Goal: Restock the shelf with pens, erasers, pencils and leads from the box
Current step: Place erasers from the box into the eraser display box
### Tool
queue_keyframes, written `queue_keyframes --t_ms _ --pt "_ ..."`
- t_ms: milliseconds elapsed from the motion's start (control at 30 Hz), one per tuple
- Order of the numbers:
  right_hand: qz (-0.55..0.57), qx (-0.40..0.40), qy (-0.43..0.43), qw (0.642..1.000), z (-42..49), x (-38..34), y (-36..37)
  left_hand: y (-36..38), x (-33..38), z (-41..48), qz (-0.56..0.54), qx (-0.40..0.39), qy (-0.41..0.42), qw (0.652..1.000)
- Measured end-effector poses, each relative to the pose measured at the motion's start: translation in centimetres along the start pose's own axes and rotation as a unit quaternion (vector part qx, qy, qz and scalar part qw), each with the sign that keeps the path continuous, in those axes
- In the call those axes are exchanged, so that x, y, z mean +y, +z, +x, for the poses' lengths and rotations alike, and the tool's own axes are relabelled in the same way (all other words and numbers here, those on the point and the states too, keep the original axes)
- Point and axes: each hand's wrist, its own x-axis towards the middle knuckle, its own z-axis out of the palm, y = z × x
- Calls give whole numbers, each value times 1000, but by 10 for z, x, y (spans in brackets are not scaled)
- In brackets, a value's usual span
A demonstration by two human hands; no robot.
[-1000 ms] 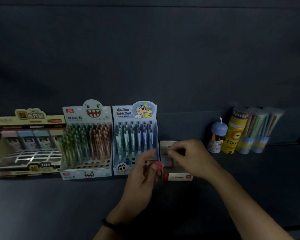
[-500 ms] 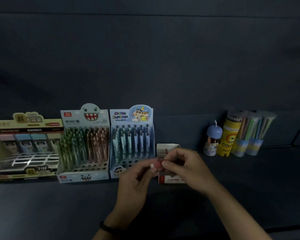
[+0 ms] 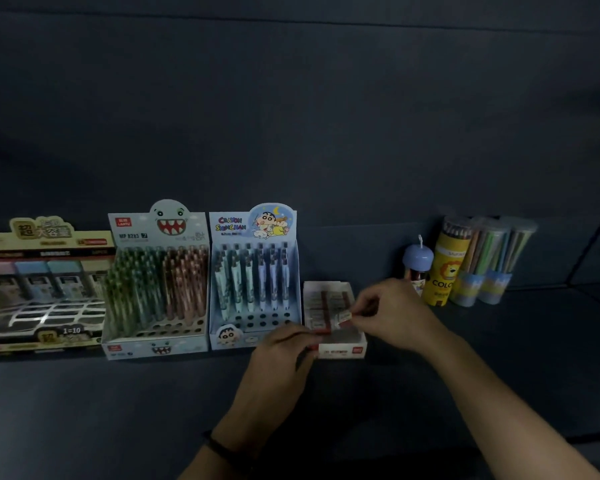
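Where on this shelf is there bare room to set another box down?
Bare shelf right of the clear pencil tubes, and the front strip before the displays. The gap between eraser box and blue-capped bottle is covered by the right hand. Leftward, three displays stand packed.

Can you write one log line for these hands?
stage: restocking | right hand: pinches eraser over eraser box | left hand: at box front, grip unclear
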Motion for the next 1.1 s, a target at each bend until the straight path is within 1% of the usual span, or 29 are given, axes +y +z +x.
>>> queue_keyframes --t_ms 200,433,633,700,767,800,900,1000,1100 --pt "-122 -70 -7 990 17 -1 5 4 -2 2 5 4 25 1000" --pt "-205 -104 -16 973 27 -1 9 10 -5 3 2 -24 20 1000" --pt "-212 -110 -21 971 34 3 18 12 -7 4 -2 -28 16 999" --pt "-211 -123 -21 969 34 3 16 10 -6 4 -3 -33 14 999" --pt "-190 -123 -24 974 28 -1 9 8 -4 4 -5 -32 13 999" --pt "-160 -102 -22 982 21 -4 5 7 -2 3 -10 -31 10 999" --pt "-69 34 -15 997 -20 -10 -7 1 5 3 -10 -11 23 1000" --pt "-23 148 26 988 -91 -11 -13 -4 15 0 -27 2 60 998" --pt "9 230 131 964 -178 -8 -13 -4 40 -5 -33 -38 130 990"
